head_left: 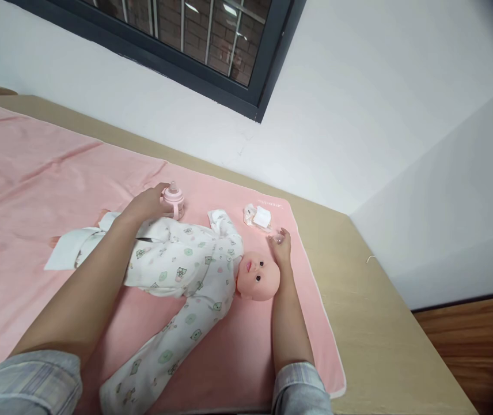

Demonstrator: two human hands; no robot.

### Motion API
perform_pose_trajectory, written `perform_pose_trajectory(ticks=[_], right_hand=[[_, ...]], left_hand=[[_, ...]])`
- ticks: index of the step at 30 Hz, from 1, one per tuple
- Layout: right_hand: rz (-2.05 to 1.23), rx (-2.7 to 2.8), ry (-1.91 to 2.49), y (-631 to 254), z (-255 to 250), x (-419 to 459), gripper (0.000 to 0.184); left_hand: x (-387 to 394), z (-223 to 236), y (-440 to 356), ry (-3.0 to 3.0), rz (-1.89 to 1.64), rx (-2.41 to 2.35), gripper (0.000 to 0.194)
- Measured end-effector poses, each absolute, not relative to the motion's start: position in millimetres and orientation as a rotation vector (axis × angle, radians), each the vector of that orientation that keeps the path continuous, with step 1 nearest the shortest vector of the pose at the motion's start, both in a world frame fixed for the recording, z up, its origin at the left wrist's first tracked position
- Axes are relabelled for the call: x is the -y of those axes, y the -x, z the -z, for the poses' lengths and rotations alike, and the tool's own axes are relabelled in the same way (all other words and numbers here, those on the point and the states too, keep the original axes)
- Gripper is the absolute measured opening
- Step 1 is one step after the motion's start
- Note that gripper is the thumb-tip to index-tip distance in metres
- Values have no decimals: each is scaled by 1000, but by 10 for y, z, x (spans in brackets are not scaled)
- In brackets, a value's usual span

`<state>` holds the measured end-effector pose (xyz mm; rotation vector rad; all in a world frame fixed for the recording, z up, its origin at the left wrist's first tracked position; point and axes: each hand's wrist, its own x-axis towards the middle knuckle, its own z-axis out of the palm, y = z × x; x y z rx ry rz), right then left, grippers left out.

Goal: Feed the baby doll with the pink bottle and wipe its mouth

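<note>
On a pink blanket (246, 357) lies a baby doll (186, 259) on its back, dressed in white printed clothes, its head toward the right. Beyond its body, my left hand (148, 203) is closed round the side of a pink baby bottle (177, 203), which stands upright with its clear nipple bare. My right hand (283, 249), past the doll's head, pinches a small clear cap (278, 237) between thumb and fingers. Near those fingertips rests a small clear packet with a white piece (262, 217) on it.
The blanket covers most of a wooden table (359, 323), whose bare right edge shows. A white wall (315, 115) with a dark-framed window (255, 98) stands behind it. At the table's right edge is a small white hook-like piece (371, 259).
</note>
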<state>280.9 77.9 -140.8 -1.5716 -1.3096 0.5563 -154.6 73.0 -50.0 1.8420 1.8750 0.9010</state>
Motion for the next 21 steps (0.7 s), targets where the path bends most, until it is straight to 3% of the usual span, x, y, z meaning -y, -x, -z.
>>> perform_pose_trajectory(ticks=[9,16,21], right_hand=[[-554,1323,1607,-2843,1491,-802,77],[-612,1387,1596,-2976,1479,-786,91],[-713,1368,1560,-3037,1439,-731,87]], left_hand=[[-730,499,1534,-1815,-830,-1925,68],[-746,416,1545,-1672,-1143,-1748,76],[-588,222,1318,-1547,-1343,-1502,77]])
